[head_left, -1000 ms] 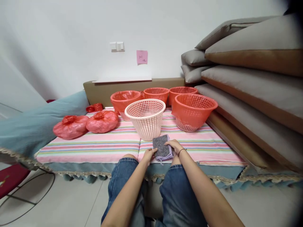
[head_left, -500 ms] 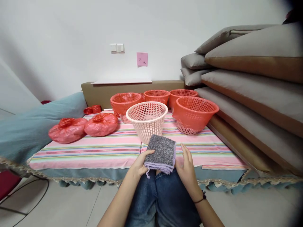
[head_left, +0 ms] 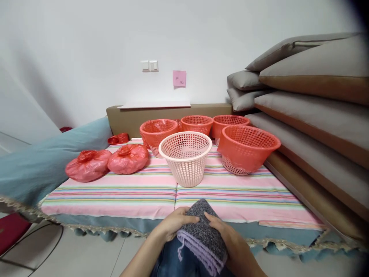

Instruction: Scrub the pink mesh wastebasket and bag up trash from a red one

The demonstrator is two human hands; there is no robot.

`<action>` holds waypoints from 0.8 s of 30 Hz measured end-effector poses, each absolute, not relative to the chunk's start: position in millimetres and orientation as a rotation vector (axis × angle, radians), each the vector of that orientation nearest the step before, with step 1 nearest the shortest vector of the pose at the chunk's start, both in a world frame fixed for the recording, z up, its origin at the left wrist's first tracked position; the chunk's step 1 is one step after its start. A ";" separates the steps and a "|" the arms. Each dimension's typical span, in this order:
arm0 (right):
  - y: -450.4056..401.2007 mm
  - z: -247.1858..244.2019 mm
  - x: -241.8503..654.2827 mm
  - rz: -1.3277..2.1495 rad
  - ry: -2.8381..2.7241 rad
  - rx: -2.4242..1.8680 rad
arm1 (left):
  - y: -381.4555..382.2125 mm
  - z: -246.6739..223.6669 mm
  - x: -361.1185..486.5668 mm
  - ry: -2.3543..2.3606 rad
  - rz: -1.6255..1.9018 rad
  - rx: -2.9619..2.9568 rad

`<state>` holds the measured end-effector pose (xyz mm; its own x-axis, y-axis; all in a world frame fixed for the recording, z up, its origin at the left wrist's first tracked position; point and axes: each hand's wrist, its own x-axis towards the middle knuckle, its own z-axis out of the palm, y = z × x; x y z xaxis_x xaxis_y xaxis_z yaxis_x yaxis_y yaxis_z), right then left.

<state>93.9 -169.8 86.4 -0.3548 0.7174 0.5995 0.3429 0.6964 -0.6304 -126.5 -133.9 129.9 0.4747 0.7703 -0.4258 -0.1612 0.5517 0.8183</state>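
resting between both hands, seemingly folded: gray cloth.

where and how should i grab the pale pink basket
Probably best by its rim, left and right edges, reaching from the near side and slightly above. The pale pink basket stands upright, its mouth wide and its wall narrowing downwards, so the rim gives the clearest hold; red baskets stand behind and to the right.

Folded cloth: rough, matt. Pale basket: perforated plastic. Tied bags: thin plastic, glossy, wrinkled. Striped cover: cloth, matt. Note: paper.
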 end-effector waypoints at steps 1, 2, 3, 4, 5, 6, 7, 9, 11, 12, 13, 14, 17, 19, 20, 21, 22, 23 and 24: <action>-167.1 83.9 92.1 0.523 -1.958 -0.830 | -128.6 130.7 -124.7 0.916 0.640 0.809; -164.1 80.7 90.8 0.557 -1.952 -0.831 | -122.4 132.6 -123.3 0.947 0.640 0.848; -160.9 77.1 90.2 0.612 -1.922 -0.826 | -115.4 136.1 -122.8 0.999 0.652 0.918; -157.8 73.3 90.4 0.692 -1.848 -0.827 | -107.2 141.2 -123.6 1.079 0.691 1.025; -154.7 69.6 91.1 0.783 -1.714 -0.858 | -97.9 147.9 -125.8 1.182 0.766 1.176; -151.7 66.3 92.2 0.876 -1.540 -0.918 | -87.4 156.0 -129.4 1.300 0.873 1.370; -148.6 63.8 93.6 0.962 -1.338 -0.999 | -75.9 164.7 -134.0 1.421 1.006 1.588; -142.7 61.8 96.2 1.101 -0.915 -1.144 | -51.4 181.5 -143.8 1.600 1.223 2.080; -137.7 63.6 98.6 1.228 -0.596 -1.164 | -29.3 192.5 -151.0 1.697 1.205 2.485; -136.0 65.3 100.0 1.293 -0.504 -1.127 | -21.2 194.5 -152.8 1.718 1.127 2.633; -135.1 67.1 101.7 1.349 -0.442 -1.084 | -16.1 194.2 -153.4 1.722 1.025 2.744; -135.1 68.6 103.9 1.392 -0.401 -1.046 | -14.5 191.6 -152.7 1.704 0.922 2.826; -140.8 70.4 113.4 1.397 -0.309 -1.026 | -31.0 174.5 -146.9 1.579 0.709 2.974; -147.6 71.2 121.3 1.308 -0.302 -1.043 | -55.1 160.2 -141.7 1.478 0.642 3.049; -150.8 72.7 125.2 1.239 -0.316 -1.053 | -69.0 153.4 -139.0 1.439 0.614 3.086; -153.2 75.4 128.8 1.156 -0.328 -1.067 | -83.0 147.3 -136.2 1.392 0.594 3.122; -154.6 79.5 132.0 1.059 -0.333 -1.088 | -96.7 142.0 -133.4 1.339 0.584 3.158; -154.6 85.1 134.7 0.953 -0.338 -1.116 | -109.5 137.6 -130.5 1.285 0.582 3.196; -152.9 92.1 136.9 0.843 -0.353 -1.154 | -121.2 134.2 -127.5 1.237 0.592 3.230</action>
